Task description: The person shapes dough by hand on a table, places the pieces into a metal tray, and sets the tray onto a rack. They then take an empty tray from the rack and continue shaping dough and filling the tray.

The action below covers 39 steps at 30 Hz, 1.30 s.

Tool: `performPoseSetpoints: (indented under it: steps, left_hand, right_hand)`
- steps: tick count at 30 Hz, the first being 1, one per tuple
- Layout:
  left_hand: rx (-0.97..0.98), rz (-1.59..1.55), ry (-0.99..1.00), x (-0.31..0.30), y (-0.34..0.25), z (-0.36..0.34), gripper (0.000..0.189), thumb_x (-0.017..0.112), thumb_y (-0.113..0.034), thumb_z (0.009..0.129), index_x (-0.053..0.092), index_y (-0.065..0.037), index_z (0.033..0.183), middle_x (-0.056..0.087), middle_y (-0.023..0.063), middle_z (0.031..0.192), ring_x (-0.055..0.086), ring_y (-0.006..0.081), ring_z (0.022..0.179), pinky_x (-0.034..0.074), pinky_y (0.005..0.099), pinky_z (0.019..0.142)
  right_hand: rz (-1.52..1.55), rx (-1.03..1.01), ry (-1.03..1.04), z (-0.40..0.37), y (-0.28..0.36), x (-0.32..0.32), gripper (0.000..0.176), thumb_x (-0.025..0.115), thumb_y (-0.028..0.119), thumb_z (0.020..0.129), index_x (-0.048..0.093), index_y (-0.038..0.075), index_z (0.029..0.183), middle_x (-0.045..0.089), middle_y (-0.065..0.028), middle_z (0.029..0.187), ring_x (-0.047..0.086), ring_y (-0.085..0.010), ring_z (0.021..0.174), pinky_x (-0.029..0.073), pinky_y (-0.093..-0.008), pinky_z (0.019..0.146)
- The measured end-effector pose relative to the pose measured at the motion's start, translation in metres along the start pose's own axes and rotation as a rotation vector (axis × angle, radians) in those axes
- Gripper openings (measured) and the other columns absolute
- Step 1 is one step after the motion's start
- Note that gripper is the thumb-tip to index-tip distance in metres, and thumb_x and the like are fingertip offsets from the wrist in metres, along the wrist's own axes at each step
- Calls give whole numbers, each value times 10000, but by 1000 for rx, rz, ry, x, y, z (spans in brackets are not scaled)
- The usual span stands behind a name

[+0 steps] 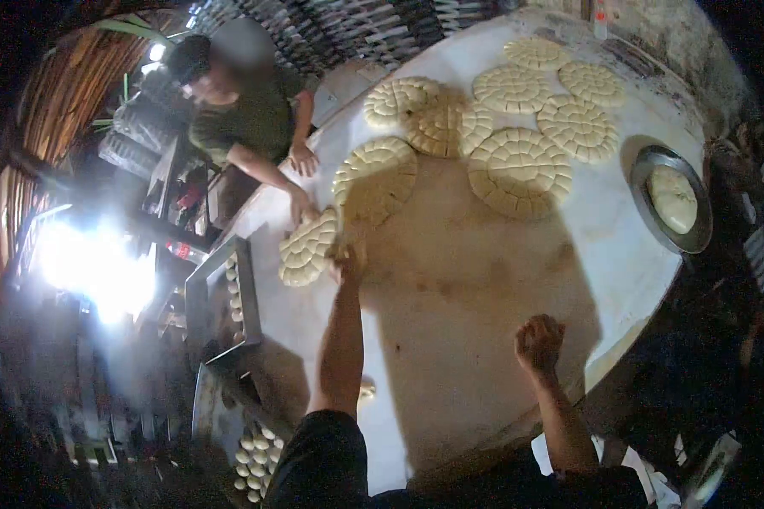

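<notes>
Our left hand (345, 261) touches the scored dough round (307, 248) at the left rim of the tabletop (450, 288); whether it grips, we cannot tell. Our right hand (539, 339) rests fisted, well right of that round.

A small bakery workroom: a broad, floury counter (484, 288) carries many scored dough rounds (519, 172). A metal pan (642, 182) holds another. Trays (199, 297) of small dough balls (255, 462) stand alongside, and a co-worker (246, 119) handles dough too.

metal bowl (643, 170), tray (197, 304) of dough balls (232, 299)
</notes>
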<state>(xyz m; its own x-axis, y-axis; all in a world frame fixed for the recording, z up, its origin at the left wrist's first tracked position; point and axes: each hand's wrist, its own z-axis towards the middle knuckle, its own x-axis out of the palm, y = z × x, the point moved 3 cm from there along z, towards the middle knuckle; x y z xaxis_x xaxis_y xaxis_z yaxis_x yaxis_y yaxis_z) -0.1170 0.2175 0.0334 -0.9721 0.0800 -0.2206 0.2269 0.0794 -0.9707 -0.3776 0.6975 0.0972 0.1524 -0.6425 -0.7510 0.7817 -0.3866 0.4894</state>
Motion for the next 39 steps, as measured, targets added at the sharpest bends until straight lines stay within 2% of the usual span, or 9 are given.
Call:
performPoseSetpoints:
  steps: [3, 8, 11, 15, 23, 27, 29, 34, 39]
  left_hand:
    - [-9, -181, -115, -79, 15, -106, 369, 626, -326, 925, 561, -23, 1125, 631, 115, 990, 619, 222, 894, 529, 364, 736]
    - [6, -384, -193, -192, 34, -296, 380, 650, -333, 906, 555, -27, 1110, 623, 118, 990, 614, 233, 902, 526, 374, 738]
    - [-7, -413, -134, -212, 61, -408, 383, 662, -341, 890, 561, -32, 1093, 620, 121, 987, 610, 244, 905, 517, 385, 745]
    - [-34, -408, -29, -202, 96, -504, 388, 678, -352, 870, 570, -38, 1070, 617, 124, 983, 605, 258, 908, 506, 400, 754]
    - [-57, -386, -162, -280, 126, -535, 398, 711, -373, 828, 586, -50, 1025, 609, 130, 975, 594, 288, 915, 483, 429, 773]
    - [-30, -281, -180, -288, 129, -545, 404, 727, -384, 807, 594, -56, 1002, 605, 133, 971, 589, 303, 919, 471, 444, 782]
    - [25, -131, -103, -285, 124, -547, 406, 735, -389, 796, 598, -59, 990, 603, 135, 969, 586, 310, 921, 466, 451, 786]
    - [397, 498, 233, -292, 62, -504, 413, 755, -402, 770, 609, -67, 962, 598, 139, 964, 579, 328, 925, 451, 470, 798]
    - [658, 825, 2, -196, 5, -437, 421, 775, -416, 744, 619, -74, 933, 593, 143, 958, 573, 347, 930, 437, 488, 809]
  right_hand:
    - [164, -55, -107, -3, -3, -3, 124, 634, 152, 756, 552, 67, 718, 539, -107, 697, 535, -326, 689, 400, -437, 703]
    - [364, 203, 70, -35, 28, -12, 237, 660, 249, 841, 584, 58, 723, 583, -111, 743, 578, -213, 630, 442, -363, 611]
    - [779, 6, 433, -122, 83, 40, 247, 639, 271, 897, 598, 41, 816, 599, -78, 769, 586, -186, 686, 477, -313, 651]
    - [555, -137, 704, -256, 219, 60, 237, 608, 271, 926, 555, 40, 918, 577, -101, 840, 577, -204, 761, 477, -330, 695]
    - [678, 143, 801, -272, 263, 5, 284, 546, 273, 983, 469, 37, 1122, 533, -146, 980, 559, -240, 911, 477, -366, 784]
    - [457, -81, 191, -222, 211, -19, 297, 494, 312, 1011, 491, 15, 1007, 529, -117, 958, 532, -199, 804, 472, -343, 677]
    - [547, 157, 179, -201, 176, -40, 352, 516, 346, 994, 506, -4, 959, 530, -122, 951, 530, -196, 810, 465, -361, 717]
    - [-27, -765, 219, -173, 44, 8, 357, 549, 361, 920, 533, 16, 832, 479, -175, 876, 483, -318, 878, 383, -470, 803]
    - [216, -450, 321, -91, 152, 32, 303, 548, 306, 891, 546, 8, 834, 489, -190, 882, 472, -343, 878, 373, -497, 811]
